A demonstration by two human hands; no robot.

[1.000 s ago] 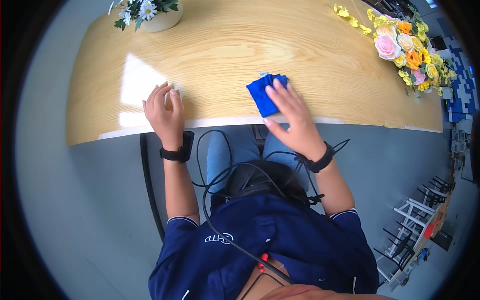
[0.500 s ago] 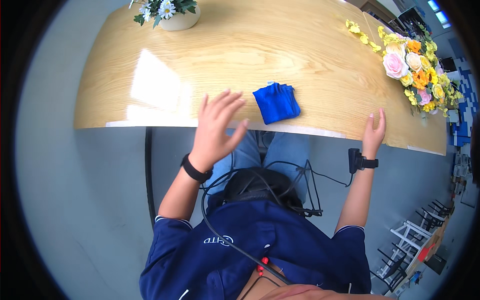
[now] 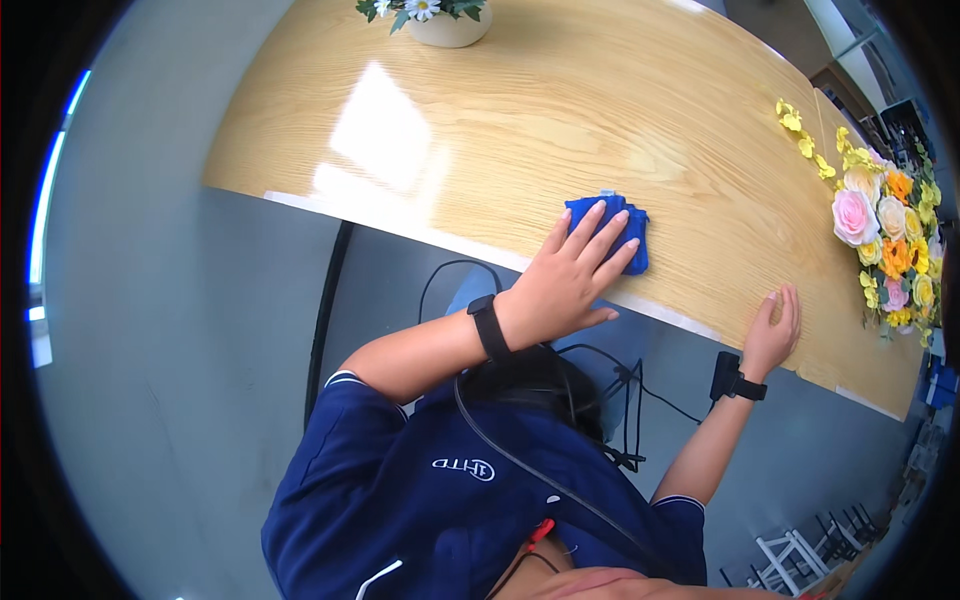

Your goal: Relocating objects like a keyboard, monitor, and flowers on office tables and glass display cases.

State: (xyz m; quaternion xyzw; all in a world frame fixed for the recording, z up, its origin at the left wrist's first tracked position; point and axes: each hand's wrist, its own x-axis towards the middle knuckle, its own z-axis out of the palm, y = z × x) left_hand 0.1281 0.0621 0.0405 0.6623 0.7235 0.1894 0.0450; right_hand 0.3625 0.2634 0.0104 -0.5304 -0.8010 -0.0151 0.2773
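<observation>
**Left hand comes down on the blue cloth**

While the right hand (image 3: 775,330) rests flat near the front edge of the wooden table (image 3: 560,110), the left hand (image 3: 570,275) has landed on the folded blue cloth (image 3: 612,228). Half a second ago that hand was up in the air with its fingers spread wide, and the cloth lay bare beside it. Now the fingers are stretched out long and lie across the cloth, pressing it onto the wood. The hand is open, not curled, so it holds the cloth down and does not grip it.

A second ago it was the right hand that touched the cloth. It has since slid far out to the right, close to the bunch of bright flowers (image 3: 885,235), and its palm lies open on the wood with nothing in it.

So the hands have swapped jobs. It looks like the left hand now has the cloth, near the front edge of the table. A white flower pot (image 3: 450,22) stands at the far side.
</observation>
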